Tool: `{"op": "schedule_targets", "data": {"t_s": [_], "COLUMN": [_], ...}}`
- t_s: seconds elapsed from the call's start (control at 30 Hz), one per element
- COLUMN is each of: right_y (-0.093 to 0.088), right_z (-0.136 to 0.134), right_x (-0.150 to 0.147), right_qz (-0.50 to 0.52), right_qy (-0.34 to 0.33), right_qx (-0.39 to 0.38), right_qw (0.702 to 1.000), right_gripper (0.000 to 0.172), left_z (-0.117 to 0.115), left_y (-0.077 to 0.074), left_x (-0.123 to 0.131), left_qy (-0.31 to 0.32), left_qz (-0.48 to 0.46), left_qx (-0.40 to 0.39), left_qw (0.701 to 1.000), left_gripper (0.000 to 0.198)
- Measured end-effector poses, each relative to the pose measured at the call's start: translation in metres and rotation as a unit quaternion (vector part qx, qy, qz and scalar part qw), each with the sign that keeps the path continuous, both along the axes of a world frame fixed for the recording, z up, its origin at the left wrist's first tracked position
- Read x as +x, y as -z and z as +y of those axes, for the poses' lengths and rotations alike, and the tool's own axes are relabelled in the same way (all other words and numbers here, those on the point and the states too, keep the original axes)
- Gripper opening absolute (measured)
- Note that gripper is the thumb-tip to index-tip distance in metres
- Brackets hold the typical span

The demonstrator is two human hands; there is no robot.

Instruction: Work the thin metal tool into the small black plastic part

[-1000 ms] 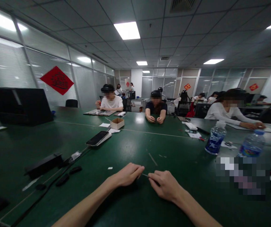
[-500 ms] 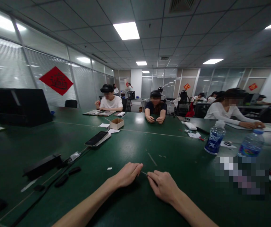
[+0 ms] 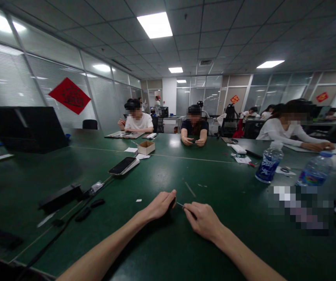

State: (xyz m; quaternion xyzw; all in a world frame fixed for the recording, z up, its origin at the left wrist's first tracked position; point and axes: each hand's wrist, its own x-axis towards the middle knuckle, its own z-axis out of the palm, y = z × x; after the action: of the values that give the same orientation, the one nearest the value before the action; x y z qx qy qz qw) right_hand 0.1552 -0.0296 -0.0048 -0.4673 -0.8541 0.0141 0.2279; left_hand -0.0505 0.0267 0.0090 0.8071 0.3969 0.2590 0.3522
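Note:
Just above the green table, my left hand (image 3: 160, 205) is closed round a small dark object (image 3: 172, 202), mostly hidden by the fingers. My right hand (image 3: 202, 219) pinches a thin, light, rod-like tool (image 3: 180, 204) whose kind I cannot make out. The rod reaches left across the short gap between the hands, its tip at the dark object. Whether the tip touches it is too small to tell. Beyond the hands a narrow clear strip (image 3: 190, 189) lies flat on the table, and a white scrap (image 3: 139, 200) lies left of my left hand.
On the left are a long black block (image 3: 59, 198), a cable (image 3: 59, 233), small black pieces (image 3: 82, 214) and a phone (image 3: 122, 166). A small open box (image 3: 146, 147) stands farther back. Two bottles (image 3: 269, 162) stand at right. Several people sit around the table.
The view has tipped slightly, so the table and objects appear a little higher. My left hand has turned slightly, showing more of the dark object. The right hand keeps its pinch on the rod.

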Motion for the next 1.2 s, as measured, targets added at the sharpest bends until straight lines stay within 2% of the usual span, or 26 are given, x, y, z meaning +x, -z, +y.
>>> {"op": "schedule_targets", "data": {"t_s": [0.27, 0.6, 0.7, 0.83, 0.97, 1.2], "right_y": [-0.006, -0.016, -0.018, -0.014, -0.007, -0.002], "right_z": [-0.002, -0.003, -0.008, -0.014, -0.009, 0.001], "right_x": [0.003, 0.011, 0.007, -0.004, -0.005, 0.001], "right_qz": [0.001, -0.002, -0.018, -0.030, -0.005, 0.041], "right_qy": [-0.029, -0.086, -0.127, -0.173, -0.149, -0.031], "right_qx": [-0.019, -0.038, -0.030, -0.011, -0.015, 0.018], "right_qw": [0.999, 0.996, 0.991, 0.984, 0.989, 0.999], "right_gripper": [0.031, 0.029, 0.027, 0.025, 0.023, 0.028], "left_z": [0.000, 0.001, 0.001, 0.005, 0.008, 0.012], "left_y": [-0.004, -0.007, -0.007, -0.007, -0.005, 0.005], "left_x": [-0.005, -0.011, -0.009, -0.008, -0.009, -0.009], "left_qy": [0.018, 0.097, 0.114, 0.100, 0.097, 0.049], "left_qz": [0.031, 0.025, 0.012, -0.002, -0.042, -0.096], "left_qx": [-0.002, -0.039, -0.076, -0.098, -0.112, -0.178], "left_qw": [0.999, 0.994, 0.991, 0.990, 0.988, 0.978], "left_gripper": [0.069, 0.068, 0.069, 0.070, 0.069, 0.068]}}
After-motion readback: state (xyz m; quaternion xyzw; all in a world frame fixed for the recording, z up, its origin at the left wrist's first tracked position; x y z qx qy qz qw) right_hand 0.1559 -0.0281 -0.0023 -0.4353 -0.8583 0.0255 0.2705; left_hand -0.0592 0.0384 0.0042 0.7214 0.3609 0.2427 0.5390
